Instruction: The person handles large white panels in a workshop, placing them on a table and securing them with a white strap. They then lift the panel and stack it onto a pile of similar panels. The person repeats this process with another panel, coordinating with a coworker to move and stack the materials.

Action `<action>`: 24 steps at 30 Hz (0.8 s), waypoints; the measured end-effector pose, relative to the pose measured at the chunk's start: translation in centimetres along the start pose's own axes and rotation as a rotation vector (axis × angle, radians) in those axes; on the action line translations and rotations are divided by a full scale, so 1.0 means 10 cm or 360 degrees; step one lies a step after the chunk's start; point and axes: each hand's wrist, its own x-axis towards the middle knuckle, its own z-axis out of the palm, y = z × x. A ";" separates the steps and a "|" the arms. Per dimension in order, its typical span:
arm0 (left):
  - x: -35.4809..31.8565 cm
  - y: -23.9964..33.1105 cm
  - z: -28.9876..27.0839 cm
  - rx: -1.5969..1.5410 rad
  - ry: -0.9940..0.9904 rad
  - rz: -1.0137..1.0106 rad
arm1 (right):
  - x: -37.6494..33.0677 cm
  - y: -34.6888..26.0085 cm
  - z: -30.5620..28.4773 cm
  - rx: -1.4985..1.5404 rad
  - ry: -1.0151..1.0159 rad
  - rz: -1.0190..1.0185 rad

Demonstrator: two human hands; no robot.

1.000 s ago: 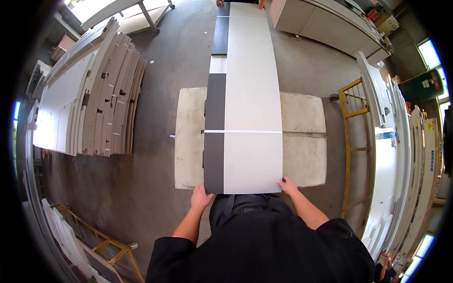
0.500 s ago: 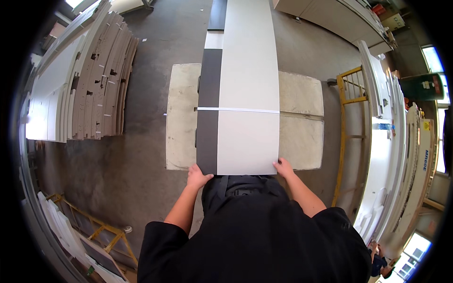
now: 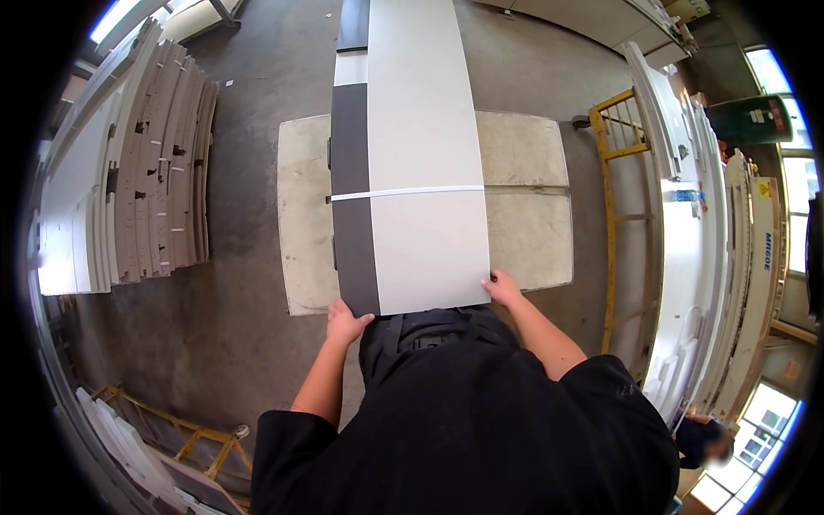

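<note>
Hands grip the near end of a long pale panel (image 3: 425, 154): the left hand (image 3: 346, 323) is curled under its near left corner, fingers wrapped around the dark edge strip (image 3: 350, 189); the right hand (image 3: 503, 288) clasps the near right corner, fingertips lying on the top face. Both are closed on the board, one at each side of its near edge. From the grip the panel stretches straight away, far out past the top of the view. A thin white band (image 3: 403, 193) crosses it some way ahead of the hands. Beneath the panel, just beyond the grip, lies a beige slab (image 3: 528, 206) on the concrete floor (image 3: 240, 283). Left of the left hand, well apart, stands a stack of cut boards (image 3: 163, 180). Right of the right hand are a yellow frame (image 3: 614, 215) and upright white panels (image 3: 687, 215).
</note>
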 end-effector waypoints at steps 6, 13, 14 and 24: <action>-0.06 -0.05 -0.06 0.0310 0.0142 0.0267 | -0.05 -0.13 -0.08 0.0120 -0.0076 0.0160; -0.01 -0.07 -0.37 0.0522 0.0134 0.0415 | 0.06 0.06 0.01 -0.0094 0.0053 -0.0047; -0.01 -0.05 -0.33 0.0514 0.0138 0.0387 | 0.08 0.08 0.00 -0.0025 0.0026 -0.0037; 0.20 -0.04 -0.01 -0.1119 0.0104 0.0314 | 0.07 0.01 -0.12 -0.0151 0.0017 0.0010</action>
